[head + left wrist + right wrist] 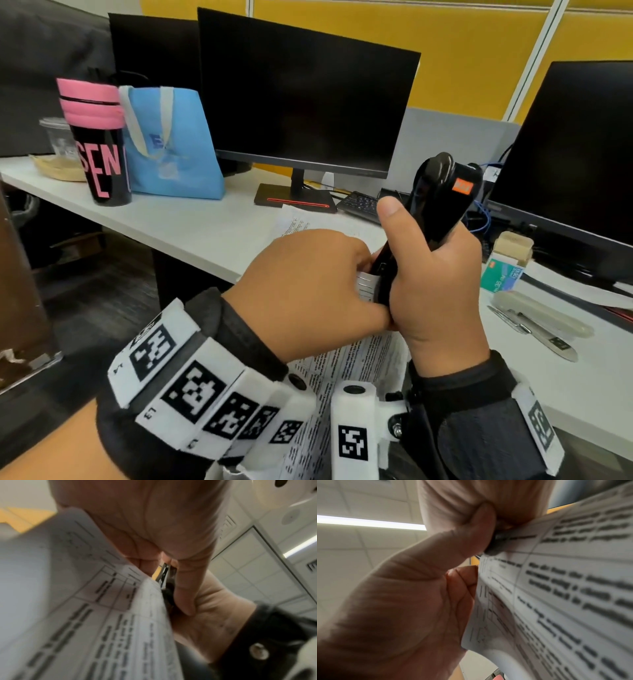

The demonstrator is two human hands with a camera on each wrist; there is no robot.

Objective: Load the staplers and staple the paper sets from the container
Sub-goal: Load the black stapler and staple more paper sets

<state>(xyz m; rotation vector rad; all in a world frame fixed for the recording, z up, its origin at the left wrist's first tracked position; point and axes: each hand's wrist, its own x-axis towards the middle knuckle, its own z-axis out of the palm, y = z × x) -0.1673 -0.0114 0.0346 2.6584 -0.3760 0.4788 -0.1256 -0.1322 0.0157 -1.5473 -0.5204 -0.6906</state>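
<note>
My right hand (435, 284) grips a black stapler (435, 205) with an orange label, held upright above the desk edge. The stapler's lower end sits over the corner of a printed paper set (349, 370). My left hand (308, 291) pinches that corner (364, 286) right beside the stapler's mouth. In the left wrist view the stapler's metal nose (163, 574) meets the paper set (102, 615) between the fingers. The right wrist view shows the paper set (556, 588) close up, with the stapler's dark tip (496, 545) against the thumb.
A beige stapler (541, 313) lies open on the white desk (205, 226) at the right, behind it a green staple box (501, 270). Two dark monitors (301, 102), a keyboard (359, 204), a blue bag (171, 144) and a pink-and-black tumbler (99, 144) stand further back.
</note>
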